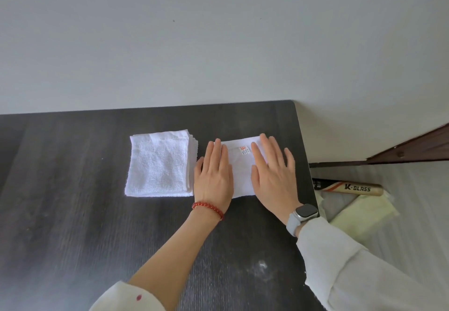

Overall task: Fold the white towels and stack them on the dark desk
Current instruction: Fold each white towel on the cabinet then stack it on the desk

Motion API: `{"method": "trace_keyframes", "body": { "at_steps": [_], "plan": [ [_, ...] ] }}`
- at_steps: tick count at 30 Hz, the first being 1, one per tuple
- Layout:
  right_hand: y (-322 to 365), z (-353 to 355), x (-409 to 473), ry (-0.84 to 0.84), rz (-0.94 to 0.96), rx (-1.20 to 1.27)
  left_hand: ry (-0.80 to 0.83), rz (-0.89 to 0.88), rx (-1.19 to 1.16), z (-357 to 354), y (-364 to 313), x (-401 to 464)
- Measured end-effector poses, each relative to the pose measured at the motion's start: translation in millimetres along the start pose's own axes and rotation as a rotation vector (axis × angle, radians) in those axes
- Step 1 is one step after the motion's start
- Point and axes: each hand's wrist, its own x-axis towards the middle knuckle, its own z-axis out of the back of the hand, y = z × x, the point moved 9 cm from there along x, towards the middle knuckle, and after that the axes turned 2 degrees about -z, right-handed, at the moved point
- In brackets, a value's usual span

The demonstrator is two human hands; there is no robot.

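White folded terry towel [240, 165] lies flat under both hands, left hand [213, 177] and right hand [273, 174] pressing open-palmed, with the folded white towel stack [159, 165] just left on the dark wood-grain desk [73, 201], nearer the left hand.

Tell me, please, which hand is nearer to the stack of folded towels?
Left. The left hand lies flat right beside the stack of folded towels; the right hand presses the tagged towel farther away.

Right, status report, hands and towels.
Left hand and right hand flat, pressing folded towel. Stack lies beside it on desk. Nothing blocking.
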Motion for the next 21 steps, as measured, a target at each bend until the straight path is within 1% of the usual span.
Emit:
{"method": "trace_keyframes", "body": {
  "at_steps": [3,4,6,8,10,12,13,14,16,18,21],
  "plan": [
    [-2,-30,-7,0.251,-0.017,-0.02,0.305,0.057,0.024,-29,8,2],
    [-4,-36,-10,0.308,-0.02,-0.016,0.364,0.056,0.048,-34,9,2],
    [-4,-40,-10,0.368,0.0,0.02,0.412,0.042,0.067,-31,6,4],
    [-2,-31,-8,0.38,-0.002,0.099,0.403,0.039,0.034,-18,2,5],
    [-5,-5,-6,0.291,-0.063,0.226,0.34,0.034,-0.01,4,-3,1],
    [-11,26,-11,0.17,-0.153,0.351,0.275,0.037,-0.11,28,-9,-9],
    [-14,40,-17,0.148,-0.199,0.412,0.248,0.038,-0.165,41,-11,-17],
    [-16,52,-26,0.161,-0.241,0.477,0.226,0.037,-0.209,53,-13,-26],
    [-15,71,-49,0.259,-0.298,0.574,0.203,0.039,-0.271,76,-16,-48],
    [-11,94,-78,0.337,-0.307,0.618,0.2,0.04,-0.316,97,-23,-73],
    [-8,140,-133,0.293,-0.33,0.656,0.161,-0.021,-0.375,129,-49,-116]
  ]
}}
